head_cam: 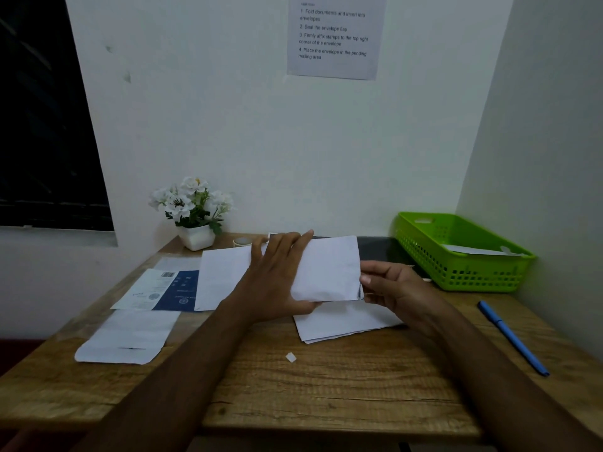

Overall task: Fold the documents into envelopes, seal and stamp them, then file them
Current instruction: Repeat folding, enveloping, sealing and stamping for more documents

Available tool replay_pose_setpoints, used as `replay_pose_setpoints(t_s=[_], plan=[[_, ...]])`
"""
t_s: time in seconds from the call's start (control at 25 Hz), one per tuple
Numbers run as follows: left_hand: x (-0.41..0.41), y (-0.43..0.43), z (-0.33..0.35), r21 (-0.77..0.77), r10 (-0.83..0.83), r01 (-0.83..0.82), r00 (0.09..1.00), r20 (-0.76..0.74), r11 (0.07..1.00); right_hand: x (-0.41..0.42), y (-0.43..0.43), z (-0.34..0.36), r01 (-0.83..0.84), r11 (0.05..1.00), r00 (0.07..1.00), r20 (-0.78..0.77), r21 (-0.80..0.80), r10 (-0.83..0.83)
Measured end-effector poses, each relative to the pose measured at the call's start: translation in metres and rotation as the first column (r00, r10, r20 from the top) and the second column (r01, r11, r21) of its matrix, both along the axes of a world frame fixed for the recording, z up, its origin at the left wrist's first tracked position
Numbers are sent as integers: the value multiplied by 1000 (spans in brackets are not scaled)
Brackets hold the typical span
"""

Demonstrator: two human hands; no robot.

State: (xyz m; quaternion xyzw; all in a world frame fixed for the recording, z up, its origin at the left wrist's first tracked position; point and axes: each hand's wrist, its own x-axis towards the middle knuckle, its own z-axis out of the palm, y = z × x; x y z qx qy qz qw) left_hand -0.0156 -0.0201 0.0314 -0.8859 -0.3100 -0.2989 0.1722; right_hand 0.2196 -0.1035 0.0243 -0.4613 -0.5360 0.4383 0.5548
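White walls meet in a corner behind my wooden desk (326, 386), where a printed instruction sheet (334, 37) hangs, its top cut off. My left hand (277, 282) lies spread over a folded white document (329, 269), thumb pinching its lower edge, while my right hand (388, 288) grips its right edge. More white sheets (342, 324) lie beneath. A green basket (456, 272) at the far right corner holds an envelope, partly hidden. Potted white flowers (192, 207) stand at the far left corner; a blue pen (512, 337) lies near the right edge. Blue-printed paper (163, 288) lies left, its print unreadable.
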Motion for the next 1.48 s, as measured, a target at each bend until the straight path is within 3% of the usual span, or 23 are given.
replay_pose_setpoints(t_s=[0.4,0.68,0.8,0.84,0.88,0.92,0.96,1.04,1.08,1.16,1.36,1.4,1.48], plan=[[-2,-1,2,-24,-32,33,999,37,999,2,0,-1,-52,999,993,-108,14,53],[8,-8,0,43,-69,72,996,-61,996,-11,-4,-3,116,993,993,4,-9,-116],[17,-14,-3,73,-123,131,988,-97,989,-24,-1,-13,234,966,963,160,-110,-215],[20,-16,-4,75,-136,144,985,-107,987,-24,1,-22,323,933,935,208,-162,-287],[21,-16,-4,80,-145,155,983,-111,985,-32,11,-9,634,727,767,332,-263,-549],[22,-16,-4,88,-153,163,982,-111,983,-37,20,-6,847,447,530,526,-287,-666],[22,-16,-4,99,-157,168,981,-110,981,-38,20,-10,827,468,560,531,-311,-636],[22,-16,-2,124,-162,175,981,-111,977,-23,6,-21,413,885,858,419,-217,-297],[22,-15,-1,133,-164,178,980,-110,975,-23,0,-11,351,935,884,350,-54,-311],[20,-14,0,135,-161,173,982,-97,976,-23,-3,-1,290,943,894,305,165,-328],[3,-5,7,133,-87,85,996,9,987,-6,1,3,370,914,843,352,168,-406],[-1,-2,8,133,-66,62,997,29,989,4,-1,2,412,896,780,446,164,-440],[-10,4,10,119,-27,19,998,64,993,14,-11,1,467,878,553,741,103,-381]])
